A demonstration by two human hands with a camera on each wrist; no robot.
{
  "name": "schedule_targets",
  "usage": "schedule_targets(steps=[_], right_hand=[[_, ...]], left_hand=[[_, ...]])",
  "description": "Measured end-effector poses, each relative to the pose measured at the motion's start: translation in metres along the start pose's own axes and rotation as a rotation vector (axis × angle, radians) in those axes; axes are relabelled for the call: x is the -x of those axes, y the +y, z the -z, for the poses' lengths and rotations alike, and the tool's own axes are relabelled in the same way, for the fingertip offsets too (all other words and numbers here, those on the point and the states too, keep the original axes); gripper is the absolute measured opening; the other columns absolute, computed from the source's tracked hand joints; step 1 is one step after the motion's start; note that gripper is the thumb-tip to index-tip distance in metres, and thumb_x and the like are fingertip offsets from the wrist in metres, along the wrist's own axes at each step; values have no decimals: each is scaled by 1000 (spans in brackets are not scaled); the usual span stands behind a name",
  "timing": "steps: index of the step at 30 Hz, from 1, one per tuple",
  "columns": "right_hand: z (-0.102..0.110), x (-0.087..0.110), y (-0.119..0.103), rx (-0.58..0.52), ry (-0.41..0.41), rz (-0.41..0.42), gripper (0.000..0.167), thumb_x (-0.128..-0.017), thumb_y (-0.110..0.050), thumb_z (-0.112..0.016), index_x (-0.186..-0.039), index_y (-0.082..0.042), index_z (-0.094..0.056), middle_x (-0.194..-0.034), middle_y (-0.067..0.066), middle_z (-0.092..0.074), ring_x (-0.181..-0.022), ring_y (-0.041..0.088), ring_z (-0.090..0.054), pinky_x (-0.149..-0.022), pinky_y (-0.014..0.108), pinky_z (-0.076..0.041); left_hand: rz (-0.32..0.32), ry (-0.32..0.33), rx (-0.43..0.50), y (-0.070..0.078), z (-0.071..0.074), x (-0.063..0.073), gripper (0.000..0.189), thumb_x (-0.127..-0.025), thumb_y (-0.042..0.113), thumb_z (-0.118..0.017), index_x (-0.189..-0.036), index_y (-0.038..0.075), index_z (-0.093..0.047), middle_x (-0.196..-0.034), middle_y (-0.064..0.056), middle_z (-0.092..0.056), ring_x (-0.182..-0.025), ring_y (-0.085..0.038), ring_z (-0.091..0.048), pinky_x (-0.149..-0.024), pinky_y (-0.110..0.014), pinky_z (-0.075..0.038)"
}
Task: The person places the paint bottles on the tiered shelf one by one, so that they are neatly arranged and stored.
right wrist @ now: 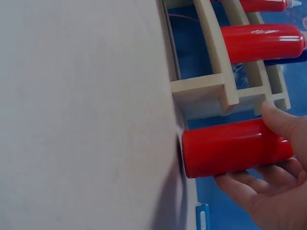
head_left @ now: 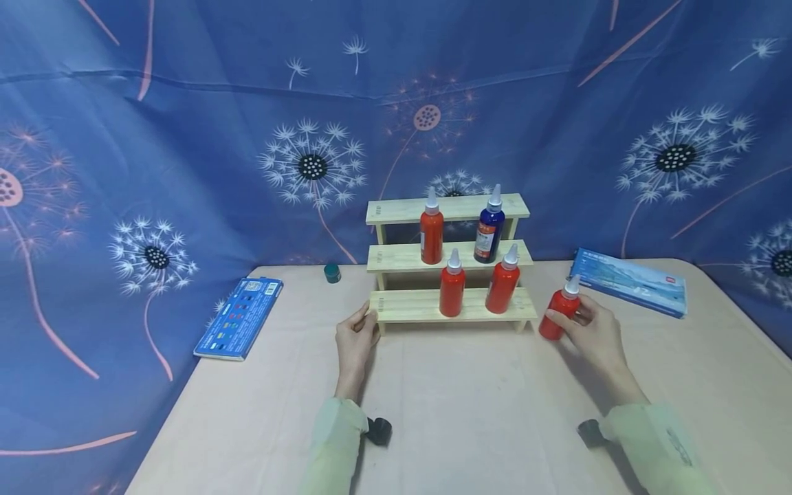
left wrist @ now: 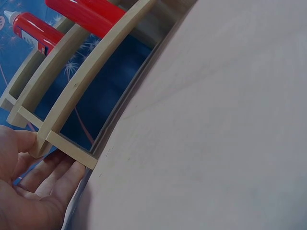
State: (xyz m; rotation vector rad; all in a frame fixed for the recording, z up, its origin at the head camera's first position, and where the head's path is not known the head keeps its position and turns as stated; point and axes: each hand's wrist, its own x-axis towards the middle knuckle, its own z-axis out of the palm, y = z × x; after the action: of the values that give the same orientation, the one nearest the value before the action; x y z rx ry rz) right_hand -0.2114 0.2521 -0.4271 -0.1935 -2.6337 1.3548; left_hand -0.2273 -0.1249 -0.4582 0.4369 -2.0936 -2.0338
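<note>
A three-step wooden rack (head_left: 408, 306) stands at the back of the table. My left hand (head_left: 357, 340) grips the left end of its lowest step, thumb above and fingers by the leg in the left wrist view. With my right hand (head_left: 595, 337) I hold a red squeeze bottle (right wrist: 225, 147) with a pointed white cap, just right of the rack, slightly tilted. Two more red bottles, one (head_left: 452, 292) mid-step and one (head_left: 502, 287) further right and leaning, are on the lowest step. An orange-red bottle (head_left: 432, 237) and a dark blue bottle (head_left: 489, 234) stand on the middle step.
A small dark green jar (head_left: 332, 273) sits left of the rack. One blue flat box (head_left: 240, 318) lies at the table's left edge, another (head_left: 630, 282) at the back right. Behind hangs a blue dandelion-print cloth (head_left: 235, 172). Pale cloth covers the table (head_left: 458, 405).
</note>
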Motion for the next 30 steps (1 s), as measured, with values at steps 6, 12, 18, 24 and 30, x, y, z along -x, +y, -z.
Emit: schedule_targets(steps=[6, 12, 18, 24, 30], right_hand=[[5, 11, -14, 17, -15, 33, 69, -91, -40, -68, -142, 1, -45, -134, 30, -54, -119, 49, -54, -99, 57, -45], [7, 22, -36, 14, -31, 83, 68, -90, -37, -71, -139, 3, -48, -128, 30, -58, -114, 47, -58, -86, 25, -59], [2, 31, -57, 4, -46, 127, 61, -89, -32, -73, -134, 3, -53, -121, 29, -63, -110, 46, -61, -75, 6, -54], [-11, 40, -76, 7, -87, 157, 57, -89, -31, -74, -132, 1, -55, -119, 25, -66, -110, 41, -63, -90, 34, -58], [-29, 47, -94, -51, -166, 142, 60, -89, -31, -73, -137, -1, -52, -125, 24, -63, -114, 42, -61, -96, 52, -54]], left_hand=[[8, 4, 4, 1, -2, -1, 35, -97, 13, -60, -132, 8, -60, -122, -22, -65, -107, -30, -67, -81, -28, -61], [9, 4, 0, 0, -1, 0, 35, -97, 12, -60, -132, 8, -60, -122, -22, -65, -107, -31, -67, -81, -28, -61], [7, 4, -8, 0, 0, 1, 35, -97, 13, -61, -131, 9, -61, -123, -22, -65, -108, -32, -66, -82, -29, -61], [-5, 7, -17, -1, 0, 1, 35, -97, 13, -60, -131, 9, -61, -122, -22, -65, -107, -32, -67, -81, -29, -61], [3, 4, -4, 0, 0, 1, 35, -96, 13, -61, -131, 9, -61, -121, -21, -66, -107, -31, -67, -80, -27, -61]])
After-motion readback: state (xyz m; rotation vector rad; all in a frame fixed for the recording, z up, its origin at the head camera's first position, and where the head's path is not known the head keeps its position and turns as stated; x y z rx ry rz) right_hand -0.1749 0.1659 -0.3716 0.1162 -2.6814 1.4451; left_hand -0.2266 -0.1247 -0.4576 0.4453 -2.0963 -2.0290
